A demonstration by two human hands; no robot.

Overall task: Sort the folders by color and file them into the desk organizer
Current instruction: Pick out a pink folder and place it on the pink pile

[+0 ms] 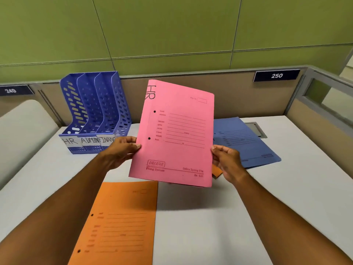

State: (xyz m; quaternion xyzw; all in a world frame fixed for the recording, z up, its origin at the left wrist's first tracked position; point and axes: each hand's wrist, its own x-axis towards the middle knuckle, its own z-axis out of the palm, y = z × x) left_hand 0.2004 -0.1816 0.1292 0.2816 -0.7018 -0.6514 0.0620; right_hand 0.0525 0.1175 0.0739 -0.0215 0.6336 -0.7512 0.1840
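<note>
I hold a pink folder (pixel 177 134) marked "HR" upright above the desk. My left hand (pixel 122 150) grips its left edge and my right hand (pixel 227 161) grips its right edge. An orange folder (pixel 122 222) lies flat on the desk in front of me. A blue folder (pixel 246 142) lies flat to the right, behind the pink one. A corner of another orange folder (pixel 217 171) peeks out under my right hand. The blue desk organizer (pixel 95 111) stands at the back left, with three slots labelled HR, ADMIN and FINANCE; all three look empty.
The white desk (pixel 248 217) ends at a tan partition with plates numbered 249 (pixel 11 90) and 250 (pixel 277 75). A grey cable hatch (pixel 257 129) sits behind the blue folder. A pale chair back (pixel 23 129) stands at the left.
</note>
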